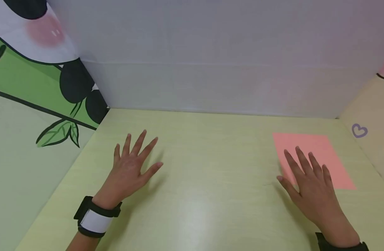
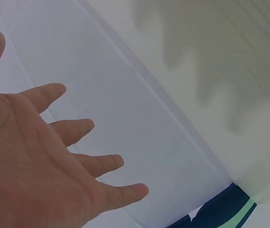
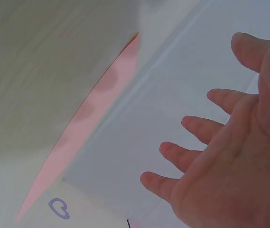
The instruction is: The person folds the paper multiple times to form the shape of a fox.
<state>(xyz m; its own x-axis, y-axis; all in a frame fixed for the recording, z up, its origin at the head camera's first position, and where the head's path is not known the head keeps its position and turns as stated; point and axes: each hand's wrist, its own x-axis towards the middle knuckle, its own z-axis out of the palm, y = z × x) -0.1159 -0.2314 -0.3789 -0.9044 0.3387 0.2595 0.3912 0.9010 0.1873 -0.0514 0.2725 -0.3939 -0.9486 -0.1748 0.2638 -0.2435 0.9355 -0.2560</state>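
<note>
Paper (image 1: pixel 327 153), far edge parallel to wall (image 1: pixel 223 66)

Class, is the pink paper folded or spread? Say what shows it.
Spread. In the head view, the pink paper lies broad on the table, with no fold visible; the right hand hides part of it.

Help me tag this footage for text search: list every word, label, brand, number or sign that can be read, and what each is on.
No words, brands or numbers can be read.
Only sign: a purple heart outline, on the right-hand wall.
Pink sheet: no writing on its visible part.
Left wristband: no readable text.
Cartoon print on the left: pictures only.
</note>
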